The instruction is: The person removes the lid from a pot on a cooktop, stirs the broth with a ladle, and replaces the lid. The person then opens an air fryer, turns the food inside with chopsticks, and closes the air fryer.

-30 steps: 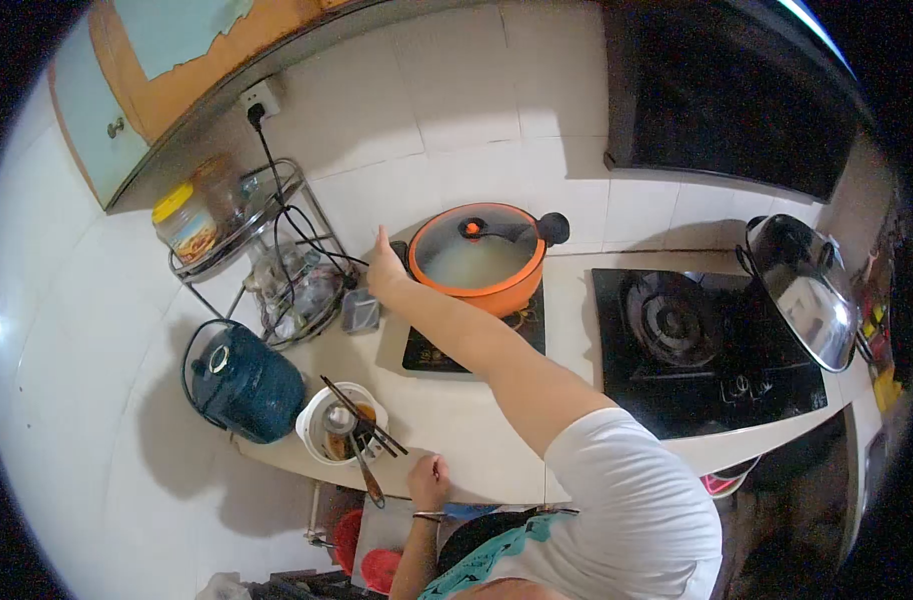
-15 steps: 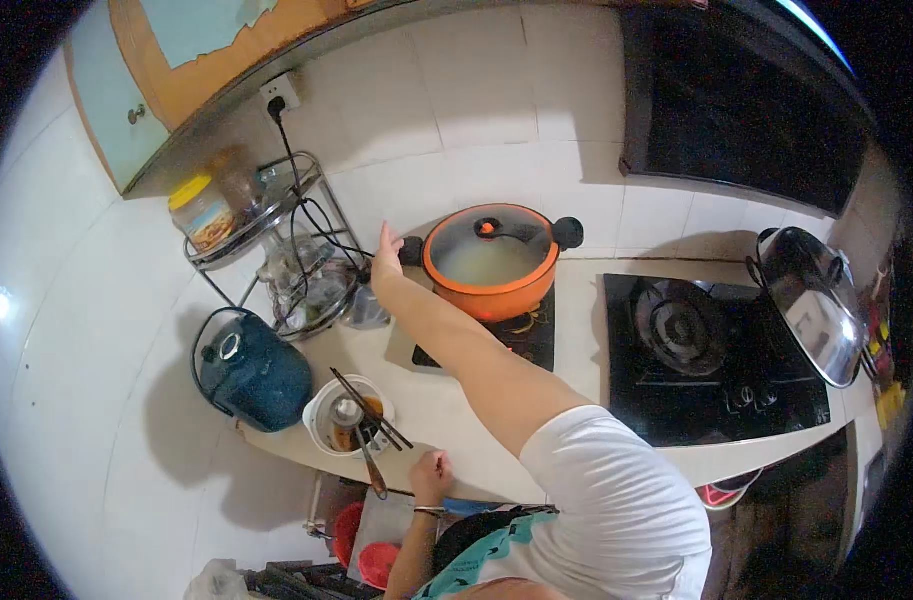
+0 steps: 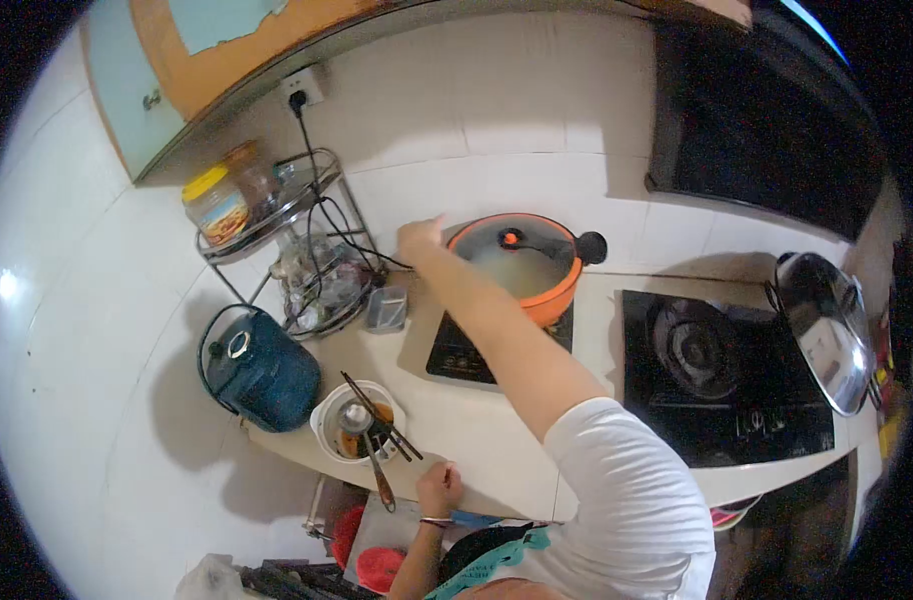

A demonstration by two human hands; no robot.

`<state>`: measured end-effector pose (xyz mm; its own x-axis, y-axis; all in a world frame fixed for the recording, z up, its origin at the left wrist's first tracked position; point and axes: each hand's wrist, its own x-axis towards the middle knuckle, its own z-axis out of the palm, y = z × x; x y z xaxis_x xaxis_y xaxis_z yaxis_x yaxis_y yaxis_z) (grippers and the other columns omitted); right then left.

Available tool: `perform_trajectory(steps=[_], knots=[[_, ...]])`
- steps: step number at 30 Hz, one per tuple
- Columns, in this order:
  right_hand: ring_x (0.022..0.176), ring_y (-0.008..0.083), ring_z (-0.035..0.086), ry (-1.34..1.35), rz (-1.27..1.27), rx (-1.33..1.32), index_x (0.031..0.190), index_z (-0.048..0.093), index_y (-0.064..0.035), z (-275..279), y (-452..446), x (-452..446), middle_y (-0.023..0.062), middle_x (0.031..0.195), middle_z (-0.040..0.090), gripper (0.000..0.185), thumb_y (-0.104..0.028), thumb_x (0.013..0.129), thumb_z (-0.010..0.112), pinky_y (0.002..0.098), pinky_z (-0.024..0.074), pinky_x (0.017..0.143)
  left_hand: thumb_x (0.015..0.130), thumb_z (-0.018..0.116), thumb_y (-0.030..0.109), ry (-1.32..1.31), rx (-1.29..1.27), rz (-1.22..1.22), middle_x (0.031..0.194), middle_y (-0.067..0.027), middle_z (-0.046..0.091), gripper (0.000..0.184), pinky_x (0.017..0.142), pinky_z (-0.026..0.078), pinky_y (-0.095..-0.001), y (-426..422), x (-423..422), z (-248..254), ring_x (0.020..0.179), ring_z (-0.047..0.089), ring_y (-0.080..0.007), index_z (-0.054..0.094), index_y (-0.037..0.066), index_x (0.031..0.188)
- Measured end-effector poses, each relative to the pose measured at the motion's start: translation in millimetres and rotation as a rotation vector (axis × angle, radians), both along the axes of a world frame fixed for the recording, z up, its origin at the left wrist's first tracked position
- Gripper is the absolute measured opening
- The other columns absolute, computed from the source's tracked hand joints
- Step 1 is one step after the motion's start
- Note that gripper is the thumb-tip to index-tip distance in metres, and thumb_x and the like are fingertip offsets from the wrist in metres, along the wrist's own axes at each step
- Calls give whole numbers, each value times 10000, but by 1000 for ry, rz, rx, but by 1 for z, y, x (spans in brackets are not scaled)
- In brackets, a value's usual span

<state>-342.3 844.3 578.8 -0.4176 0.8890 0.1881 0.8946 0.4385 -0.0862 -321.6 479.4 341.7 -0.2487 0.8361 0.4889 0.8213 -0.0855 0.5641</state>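
Note:
An orange pot (image 3: pixel 550 303) under a glass lid (image 3: pixel 547 245) with a black and orange knob stands on a black induction cooker (image 3: pixel 462 358). My right hand (image 3: pixel 420 240), arm stretched forward, is at the pot's left side; its fingers look closed over the left handle, which they hide. Down at the counter's front edge rests my left hand (image 3: pixel 440 490), curled into a fist with nothing visible in it. Just left of that fist is a white bowl (image 3: pixel 320 425) with dark sauce, and a small ladle (image 3: pixel 380 475) and dark chopsticks (image 3: pixel 405 442) lie across it.
A dark blue lidded container (image 3: pixel 267 375) stands at left by a metal rack (image 3: pixel 347 200) with jars and bags. A small clear box (image 3: pixel 387 308) sits beside it. On the right is a black gas stove (image 3: pixel 767 375) with a large metal lid (image 3: pixel 827 335) leaning there.
My right hand has moved closer in to the pot's left handle and now covers it. The whole view has shifted slightly. My left fist stays at the counter edge.

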Motion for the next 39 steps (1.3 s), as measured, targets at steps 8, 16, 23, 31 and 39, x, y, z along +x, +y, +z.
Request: perform_trajectory(steps=[8,16,23,31,39], knots=[[989,296,543,-234,58,-201,1029,605,-109,13,52,20,77,1076,582,480,-381,641,687,521,360,854,715,542,60,-70,71,-12,655,-109,549,53,530,443,-351,1,-5,-26,571,539,-262,563,41,761],[934,312,557,-264,46,-253,960,627,-91,7,57,6,90,1001,605,415,-319,616,665,505,383,805,718,538,63,-80,-2,-34,638,-108,531,43,512,427,-365,1,-5,-12,558,524,-271,547,46,757],[1039,325,504,-340,-89,-326,985,621,-123,4,64,-1,117,1106,557,351,-164,637,607,523,304,880,725,533,87,-35,37,7,634,-101,530,31,505,425,-366,0,-2,-6,551,528,-267,543,62,740],[1086,353,469,-131,38,-222,1047,590,-105,0,77,-8,135,1175,507,374,-249,702,587,504,322,917,732,537,100,-107,-42,-10,651,-104,538,44,515,437,-369,0,-5,-6,577,541,-275,550,66,756],[722,286,589,101,381,-195,814,632,3,49,26,22,174,797,623,255,-198,685,543,351,459,681,733,544,87,-92,-39,-54,632,-113,525,53,504,424,-372,1,-8,-22,557,522,-281,558,59,777]])
